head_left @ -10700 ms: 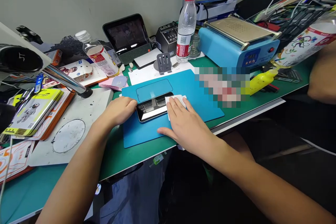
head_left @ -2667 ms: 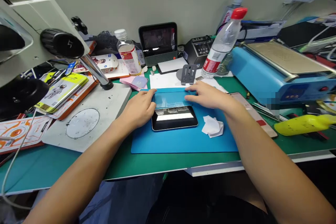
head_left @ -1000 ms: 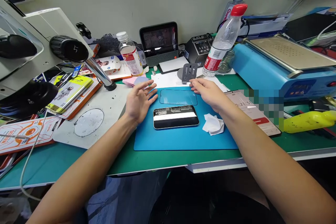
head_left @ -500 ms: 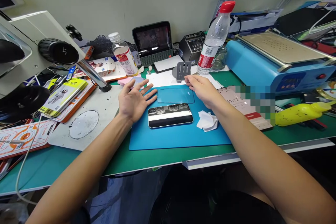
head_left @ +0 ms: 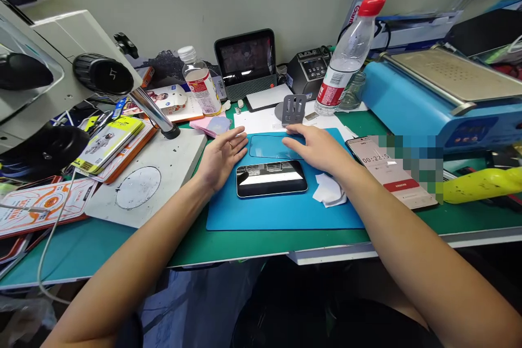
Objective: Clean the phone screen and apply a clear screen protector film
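A clear glass screen protector [head_left: 266, 147] with a thin dark border lies on the blue mat [head_left: 281, 217]. In front of it rests a black phone [head_left: 272, 187], face up, with a bright reflection across its screen. My left hand [head_left: 223, 159] is by the left end of the glass, palm turned inward and fingers stretched out. At the right end is my right hand [head_left: 320, 147], thumb and fingers apart, the thumb overlapping the glass. Whether either hand touches the glass I cannot tell. A crumpled white wipe [head_left: 328, 190] lies beside my right forearm.
A grey phone stand [head_left: 293, 110] stands behind the mat, near two bottles, one clear with a red cap [head_left: 346, 60]. A phone showing a timer [head_left: 391, 171] lies right, before a blue machine [head_left: 408, 103]. A microscope stand [head_left: 150, 111] rises at left.
My left hand's spread fingers have drawn closer together and turned inward. My right hand has opened from a pinch, its thumb now over the glass. The view has shifted slightly.
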Demonstrator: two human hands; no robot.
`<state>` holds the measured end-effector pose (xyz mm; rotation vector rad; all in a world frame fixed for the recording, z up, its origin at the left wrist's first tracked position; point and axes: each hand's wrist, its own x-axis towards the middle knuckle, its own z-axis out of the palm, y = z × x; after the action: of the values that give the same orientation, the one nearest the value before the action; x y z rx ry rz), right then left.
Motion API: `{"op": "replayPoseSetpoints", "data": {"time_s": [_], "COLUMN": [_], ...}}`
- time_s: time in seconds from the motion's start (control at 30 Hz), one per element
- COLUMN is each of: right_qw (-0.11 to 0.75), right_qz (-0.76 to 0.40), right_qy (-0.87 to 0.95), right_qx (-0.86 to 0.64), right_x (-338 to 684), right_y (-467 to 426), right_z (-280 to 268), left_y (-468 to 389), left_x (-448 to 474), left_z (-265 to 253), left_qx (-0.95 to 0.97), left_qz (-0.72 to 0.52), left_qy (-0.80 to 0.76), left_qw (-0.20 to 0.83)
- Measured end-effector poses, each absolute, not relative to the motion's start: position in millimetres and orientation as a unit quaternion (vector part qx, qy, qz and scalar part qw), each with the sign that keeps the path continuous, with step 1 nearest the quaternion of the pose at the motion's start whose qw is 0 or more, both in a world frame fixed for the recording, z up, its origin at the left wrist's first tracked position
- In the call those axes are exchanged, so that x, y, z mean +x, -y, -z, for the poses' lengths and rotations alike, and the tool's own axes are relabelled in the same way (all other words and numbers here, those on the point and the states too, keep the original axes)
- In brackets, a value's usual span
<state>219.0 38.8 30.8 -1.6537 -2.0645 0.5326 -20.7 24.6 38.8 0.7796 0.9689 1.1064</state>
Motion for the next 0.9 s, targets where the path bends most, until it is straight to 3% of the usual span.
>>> {"op": "replayPoseSetpoints", "data": {"time_s": [0.47,0.6,0.77,0.9], "right_qw": [0.190,0.223,0.312,0.366], "right_qz": [-0.158,-0.141,-0.109,-0.119], "right_qy": [0.797,0.809,0.823,0.823], "right_qx": [-0.551,-0.525,-0.463,-0.417], "right_x": [215.9,214.5,212.3,212.9], "right_y": [-41.5,-41.0,-35.8,-32.4], "right_z": [-21.1,-22.2,-27.5,-31.8], "left_y": [-28.2,-29.0,-30.2,-23.4], "left_x": [-32.9,-33.7,-28.3,-22.2], "left_z": [-35.4,-35.9,-19.3,-8.8], "left_qx": [0.397,0.430,0.591,0.742], "left_qz": [-0.493,-0.497,-0.503,-0.436], "left_qy": [-0.312,-0.284,-0.340,-0.373], "left_qw": [0.708,0.698,0.531,0.346]}}
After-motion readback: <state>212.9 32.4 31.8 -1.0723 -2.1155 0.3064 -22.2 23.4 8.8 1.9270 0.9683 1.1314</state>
